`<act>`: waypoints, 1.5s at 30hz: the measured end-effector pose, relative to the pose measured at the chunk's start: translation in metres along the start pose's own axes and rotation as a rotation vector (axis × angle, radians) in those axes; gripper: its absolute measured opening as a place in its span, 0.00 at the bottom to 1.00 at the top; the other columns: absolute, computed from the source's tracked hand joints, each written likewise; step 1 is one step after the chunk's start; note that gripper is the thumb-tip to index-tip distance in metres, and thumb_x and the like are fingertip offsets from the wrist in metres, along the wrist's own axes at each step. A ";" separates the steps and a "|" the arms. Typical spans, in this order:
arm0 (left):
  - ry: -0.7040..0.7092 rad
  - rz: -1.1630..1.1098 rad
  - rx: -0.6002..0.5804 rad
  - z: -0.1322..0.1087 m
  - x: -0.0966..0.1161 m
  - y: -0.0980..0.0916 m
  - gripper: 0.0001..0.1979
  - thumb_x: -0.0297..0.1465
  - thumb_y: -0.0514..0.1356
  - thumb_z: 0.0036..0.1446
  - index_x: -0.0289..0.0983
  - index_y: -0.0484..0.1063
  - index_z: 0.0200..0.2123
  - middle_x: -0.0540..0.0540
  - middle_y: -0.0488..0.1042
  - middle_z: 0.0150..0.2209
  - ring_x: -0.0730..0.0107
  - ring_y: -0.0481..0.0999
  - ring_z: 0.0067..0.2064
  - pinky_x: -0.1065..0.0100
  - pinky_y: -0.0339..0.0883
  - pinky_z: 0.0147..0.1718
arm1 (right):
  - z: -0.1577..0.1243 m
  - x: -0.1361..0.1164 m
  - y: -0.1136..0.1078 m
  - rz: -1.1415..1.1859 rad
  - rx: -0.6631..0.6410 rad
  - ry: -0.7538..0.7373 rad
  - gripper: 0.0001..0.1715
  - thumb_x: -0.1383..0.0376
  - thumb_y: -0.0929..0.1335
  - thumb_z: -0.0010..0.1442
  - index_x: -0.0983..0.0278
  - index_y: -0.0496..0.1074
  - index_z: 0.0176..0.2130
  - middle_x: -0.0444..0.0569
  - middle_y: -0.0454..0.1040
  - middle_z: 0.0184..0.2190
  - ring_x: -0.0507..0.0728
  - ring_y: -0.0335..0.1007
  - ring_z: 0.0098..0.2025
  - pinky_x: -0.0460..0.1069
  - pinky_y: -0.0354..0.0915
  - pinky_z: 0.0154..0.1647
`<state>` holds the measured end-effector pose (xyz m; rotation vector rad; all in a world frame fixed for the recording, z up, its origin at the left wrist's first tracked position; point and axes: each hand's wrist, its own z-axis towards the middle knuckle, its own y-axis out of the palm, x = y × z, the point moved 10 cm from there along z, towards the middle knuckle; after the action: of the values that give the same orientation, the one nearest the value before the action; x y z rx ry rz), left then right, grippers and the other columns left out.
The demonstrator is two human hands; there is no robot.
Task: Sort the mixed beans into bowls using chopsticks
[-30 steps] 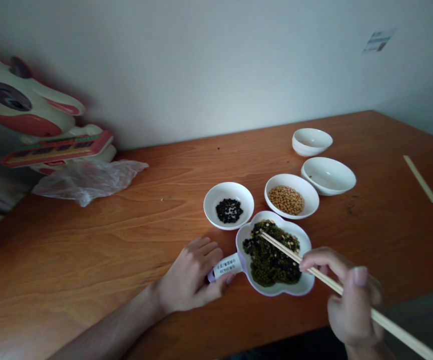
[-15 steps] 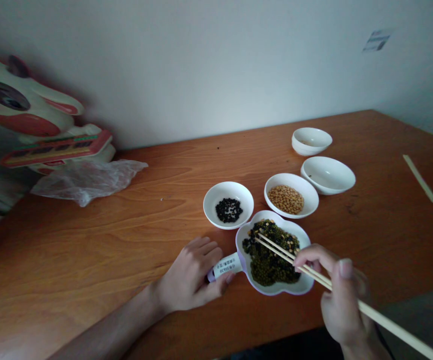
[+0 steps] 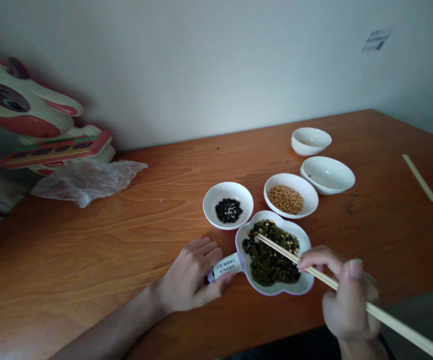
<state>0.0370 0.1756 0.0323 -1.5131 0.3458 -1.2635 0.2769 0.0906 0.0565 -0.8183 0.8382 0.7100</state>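
My left hand (image 3: 195,275) is closed around the labelled handle of a white, lobed dish (image 3: 303,287) with a purple rim. In the dish lies a mix of green beans (image 3: 267,267), black beans and a few yellow ones. My right hand (image 3: 346,292) grips a pair of wooden chopsticks (image 3: 282,250), their tips close together among the beans at the dish's upper left. Whether a bean is between the tips I cannot tell. Just behind the dish stand a white bowl (image 3: 210,210) with black beans (image 3: 228,210) and another bowl (image 3: 311,197) with yellow soybeans (image 3: 286,199).
Farther back at the right are two more white bowls, one nearer (image 3: 332,175) with a dark speck inside and one behind (image 3: 311,141). A pale strip (image 3: 421,178) lies on the wooden table (image 3: 156,235). At left, a cow-shaped toy (image 3: 39,115) stands behind a clear plastic bag (image 3: 88,182).
The chopstick tips have drawn together in the beans, and my right hand has shifted slightly to the right. My left hand and the dish stay in place.
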 end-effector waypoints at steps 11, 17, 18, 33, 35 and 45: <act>-0.006 -0.001 -0.007 0.001 -0.001 0.001 0.15 0.41 0.57 0.72 0.40 0.65 0.33 0.46 0.71 0.32 0.62 0.68 0.34 0.60 0.60 0.35 | 0.002 -0.002 0.001 -0.024 -0.063 0.037 0.44 0.43 0.49 0.77 0.59 0.77 0.30 0.50 0.76 0.26 0.58 0.68 0.28 0.52 0.62 0.26; 0.003 0.005 0.005 -0.001 0.000 0.000 0.15 0.41 0.57 0.73 0.40 0.66 0.33 0.46 0.72 0.32 0.61 0.69 0.34 0.60 0.61 0.35 | 0.002 0.003 0.008 -0.038 -0.100 0.058 0.42 0.43 0.51 0.77 0.59 0.78 0.30 0.49 0.75 0.25 0.56 0.67 0.26 0.50 0.63 0.24; 0.004 0.006 0.006 -0.001 0.000 0.000 0.15 0.41 0.57 0.73 0.40 0.66 0.33 0.46 0.72 0.32 0.61 0.69 0.35 0.60 0.61 0.35 | 0.002 0.005 0.008 -0.036 -0.093 0.062 0.41 0.43 0.51 0.77 0.59 0.78 0.30 0.49 0.75 0.25 0.56 0.67 0.26 0.50 0.63 0.24; -0.010 -0.008 -0.016 -0.001 -0.002 0.003 0.15 0.40 0.57 0.72 0.40 0.64 0.33 0.46 0.71 0.32 0.61 0.68 0.35 0.60 0.59 0.36 | -0.002 0.001 0.003 -0.005 0.027 0.120 0.41 0.46 0.53 0.79 0.59 0.81 0.31 0.49 0.78 0.26 0.57 0.71 0.29 0.51 0.65 0.28; -0.010 -0.008 -0.015 -0.001 -0.002 0.003 0.15 0.40 0.58 0.72 0.40 0.64 0.33 0.46 0.71 0.32 0.61 0.68 0.35 0.60 0.59 0.36 | -0.002 -0.003 0.003 0.003 0.050 0.108 0.41 0.45 0.53 0.78 0.59 0.81 0.30 0.50 0.78 0.25 0.57 0.69 0.28 0.52 0.63 0.28; -0.008 -0.002 -0.011 -0.001 -0.003 0.004 0.15 0.39 0.58 0.72 0.40 0.63 0.33 0.46 0.71 0.32 0.61 0.67 0.35 0.60 0.58 0.36 | -0.001 -0.001 -0.006 -0.011 -0.030 -0.013 0.45 0.44 0.48 0.78 0.59 0.79 0.30 0.50 0.79 0.26 0.58 0.72 0.29 0.51 0.63 0.27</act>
<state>0.0363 0.1761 0.0271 -1.5274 0.3468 -1.2584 0.2812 0.0863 0.0585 -0.8436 0.8130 0.7188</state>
